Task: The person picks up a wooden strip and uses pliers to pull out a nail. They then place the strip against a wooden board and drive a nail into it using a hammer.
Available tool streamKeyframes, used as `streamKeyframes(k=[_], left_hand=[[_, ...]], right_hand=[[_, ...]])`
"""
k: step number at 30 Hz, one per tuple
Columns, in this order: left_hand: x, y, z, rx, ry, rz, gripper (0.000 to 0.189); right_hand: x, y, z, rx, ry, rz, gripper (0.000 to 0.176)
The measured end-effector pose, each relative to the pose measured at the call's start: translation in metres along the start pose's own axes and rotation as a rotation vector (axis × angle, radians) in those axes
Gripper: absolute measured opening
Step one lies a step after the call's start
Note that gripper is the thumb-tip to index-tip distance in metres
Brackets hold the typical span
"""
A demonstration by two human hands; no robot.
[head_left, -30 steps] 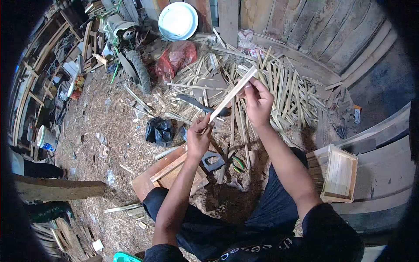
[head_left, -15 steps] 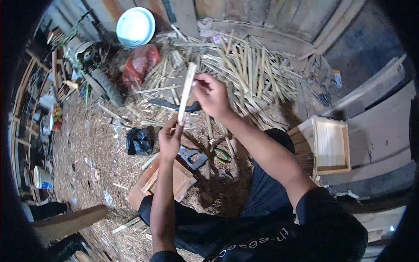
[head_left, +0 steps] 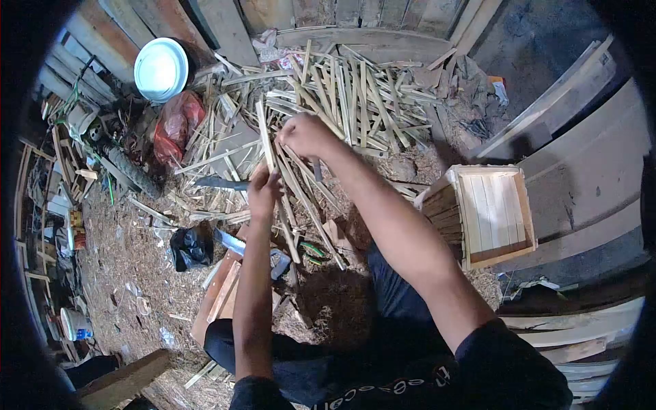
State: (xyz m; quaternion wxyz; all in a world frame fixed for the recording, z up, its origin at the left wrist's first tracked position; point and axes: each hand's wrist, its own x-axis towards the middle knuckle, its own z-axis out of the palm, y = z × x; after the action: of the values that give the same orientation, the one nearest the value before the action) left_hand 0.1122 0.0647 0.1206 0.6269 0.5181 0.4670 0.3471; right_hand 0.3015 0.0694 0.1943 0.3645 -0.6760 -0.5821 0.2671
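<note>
My left hand (head_left: 263, 193) is closed around the lower part of a pale wooden strip (head_left: 264, 133), which stands nearly upright. Just right of the strip is my right hand (head_left: 307, 135), its fingers curled in; what they hold, if anything, is hidden. Beneath the hands, a machete (head_left: 220, 183) with a dark blade lies on the floor, partly covered by my left hand. Long thin wooden sticks (head_left: 301, 191) slant down below my right hand. A handsaw (head_left: 231, 242) rests near my left forearm, and green-handled pliers (head_left: 313, 249) lie between the forearms.
A large pile of split sticks (head_left: 362, 102) lies by the plank wall. A slatted wooden box (head_left: 495, 257) stands at right. At left are a red plastic bag (head_left: 179, 130), a pale round basin (head_left: 161, 68) and a black bag (head_left: 189, 248). Wood shavings cover the floor.
The view has shifted, so the surroundings sit further left. My right hand has turned, its fingers now curled beside the strip. My left hand still grips the strip.
</note>
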Motion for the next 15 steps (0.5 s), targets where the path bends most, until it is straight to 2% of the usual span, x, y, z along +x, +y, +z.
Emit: streamKeyframes(k=[1,3,5,7,8,9,10,11,12,13,15], left_hand=[[0.01,-0.004,0.014,-0.023,-0.021,-0.03,0.023],[0.032,-0.016,0.039,-0.019,-0.055,-0.005,0.021],[0.049,-0.034,0.059,-0.075,-0.086,0.047,0.023],[0.062,-0.048,0.08,-0.091,-0.088,0.008,0.023],[0.07,-0.058,0.091,-0.112,-0.092,0.005,0.022],[0.069,-0.052,0.103,-0.049,-0.114,-0.055,0.02],[0.086,-0.075,0.114,-0.087,-0.116,-0.03,0.019],[0.102,-0.102,0.124,-0.122,-0.121,-0.013,0.017],[0.106,-0.107,0.133,-0.049,-0.168,0.02,0.015],[0.116,-0.13,0.143,-0.203,-0.178,0.028,0.019],[0.121,-0.139,0.166,-0.128,-0.105,0.083,0.027]], right_hand=[[0.012,0.016,-0.008,-0.141,-0.035,0.003,0.015],[0.031,0.06,-0.031,-0.094,-0.087,0.009,0.018],[0.037,0.118,-0.054,-0.062,0.028,0.148,0.023],[0.023,0.176,-0.067,-0.191,0.158,0.341,0.024],[0.018,0.254,-0.045,-0.387,0.19,0.394,0.024],[0.003,0.278,-0.037,-0.43,0.226,0.462,0.024],[-0.011,0.3,-0.029,-0.471,0.26,0.533,0.024],[-0.049,0.283,-0.026,-0.354,0.295,0.623,0.022],[-0.071,0.295,-0.01,-0.229,0.364,0.618,0.019],[-0.085,0.311,0.003,-0.103,0.432,0.609,0.017],[-0.095,0.329,0.014,-0.058,0.52,0.595,0.015]])
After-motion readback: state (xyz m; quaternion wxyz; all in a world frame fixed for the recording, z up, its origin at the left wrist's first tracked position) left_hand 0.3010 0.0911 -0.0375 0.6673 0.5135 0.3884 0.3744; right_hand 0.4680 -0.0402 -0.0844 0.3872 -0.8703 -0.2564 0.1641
